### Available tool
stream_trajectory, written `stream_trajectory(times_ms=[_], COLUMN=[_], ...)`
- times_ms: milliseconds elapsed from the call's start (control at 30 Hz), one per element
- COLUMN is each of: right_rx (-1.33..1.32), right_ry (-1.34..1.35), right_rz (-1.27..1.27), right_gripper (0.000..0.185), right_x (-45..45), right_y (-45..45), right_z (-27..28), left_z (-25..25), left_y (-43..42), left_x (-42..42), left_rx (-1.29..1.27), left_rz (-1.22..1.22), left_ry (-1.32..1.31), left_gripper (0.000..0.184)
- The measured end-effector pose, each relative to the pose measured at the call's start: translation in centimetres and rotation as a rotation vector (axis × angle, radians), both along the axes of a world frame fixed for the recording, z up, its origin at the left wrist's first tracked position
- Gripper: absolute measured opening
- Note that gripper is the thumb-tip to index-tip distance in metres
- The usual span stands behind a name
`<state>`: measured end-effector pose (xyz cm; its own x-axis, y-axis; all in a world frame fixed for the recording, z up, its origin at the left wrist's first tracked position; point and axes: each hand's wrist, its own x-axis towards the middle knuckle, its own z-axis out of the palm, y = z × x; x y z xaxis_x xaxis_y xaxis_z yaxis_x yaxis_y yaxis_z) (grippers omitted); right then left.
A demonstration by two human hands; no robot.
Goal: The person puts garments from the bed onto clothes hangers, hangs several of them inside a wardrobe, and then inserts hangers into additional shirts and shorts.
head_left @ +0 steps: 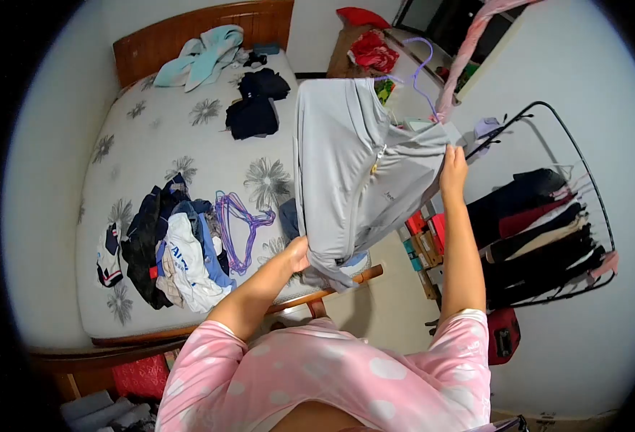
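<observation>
A light grey zip garment (339, 158) hangs on a purple hanger (424, 75) in front of me, held up in the air. My left hand (298, 253) is closed on its lower left edge. Higher up, my right hand (453, 169) pinches the garment's right side near the shoulder. The hanger's hook rises above the collar, and part of the hanger is hidden inside the fabric. Several purple hangers (240, 227) lie on the bed beside a pile of clothes (188, 259).
Dark folded clothes (253, 117) and a light blue cloth (206, 56) lie on the bed (145, 137). On the right stands a black rack (597, 176) with hanging clothes (548, 230). Boxes (424, 252) are stacked on the floor beside it.
</observation>
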<state>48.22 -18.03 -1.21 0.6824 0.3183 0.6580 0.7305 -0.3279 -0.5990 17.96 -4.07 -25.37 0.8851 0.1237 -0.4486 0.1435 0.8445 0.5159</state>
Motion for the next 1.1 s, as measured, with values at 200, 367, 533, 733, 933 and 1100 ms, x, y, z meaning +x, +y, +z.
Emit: stream_trajectory(times_ms=[200, 367, 533, 733, 933, 1100], right_rx=[-0.159, -0.291, -0.443, -0.608, -0.696, -0.767], right_ry=[0.134, 0.201, 0.328, 0.43, 0.467, 0.594], right_rz=[0.011, 0.076, 0.116, 0.193, 0.34, 0.422], right_gripper=[0.03, 0.03, 0.03, 0.032, 0.032, 0.033], right_x=[4.4, 7.9, 12.0, 16.0, 17.1, 15.8], right_y=[1.8, 4.1, 6.8, 9.8, 12.1, 14.7], right_z=[-9.8, -18.3, -27.1, -37.1, -46.7, -47.9], left_z=[-4.4, -7.9, -11.0, -19.4, -22.8, -29.1], left_y=[-2.2, -2.5, -1.0, 2.2, 2.6, 0.6], left_x=[1.1, 1.7, 3.5, 2.8, -2.0, -6.2], left_rx=[-0.124, -0.162, -0.121, 0.416, 1.095, 1.03], left_rz=[0.119, 0.057, 0.146, -0.034, -0.955, -0.561], left_ry=[0.206, 0.521, 0.732, 1.04, 0.769, 0.804], left_gripper=[0.034, 0.031, 0.032, 0.038, 0.034, 0.039])
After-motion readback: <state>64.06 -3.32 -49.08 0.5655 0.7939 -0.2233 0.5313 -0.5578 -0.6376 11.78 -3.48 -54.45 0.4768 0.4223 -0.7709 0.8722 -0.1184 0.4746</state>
